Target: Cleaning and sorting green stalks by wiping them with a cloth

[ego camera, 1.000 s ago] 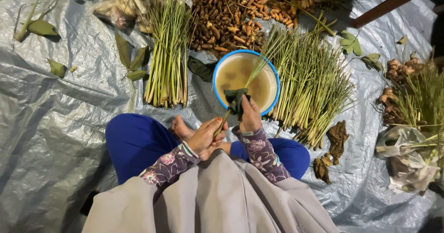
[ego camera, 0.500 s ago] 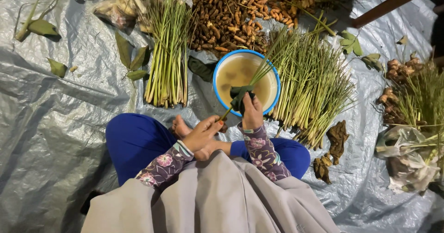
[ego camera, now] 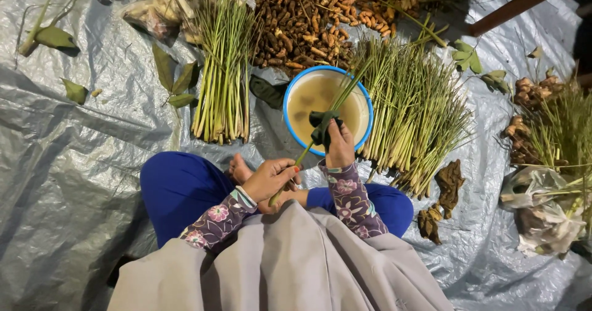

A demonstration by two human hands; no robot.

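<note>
As the person sits cross-legged on the crinkled silver plastic sheet [ego camera: 74, 181], the left hand [ego camera: 271, 180] is clenched round the butt end of one long green lemongrass stalk [ego camera: 320, 123]. The right hand [ego camera: 339, 145] pinches a dark green cloth [ego camera: 322, 126] wrapped round the stalk's middle. Stalk and cloth sit over the near rim of the round blue-rimmed basin of cloudy brownish water [ego camera: 328, 108], the tip slanting up past its far edge.

Judgement: to wipe well, keep the butt anchored low, the cloth wet, and draw it along the stalk's length without bending it.

Left of the basin lies a tidy bundle of pale-green lemongrass stalks [ego camera: 223, 70]; right of it, a bigger fanned heap of lemongrass stalks [ego camera: 413, 107]. Behind both, a mound of small brown rhizomes [ego camera: 308, 21].

Packaging: a crumpled clear plastic bag [ego camera: 166, 5] at the far left of the bundle; another crumpled translucent bag [ego camera: 542, 212] at the right edge, holding roots and stalks. No labels or signs show.
</note>
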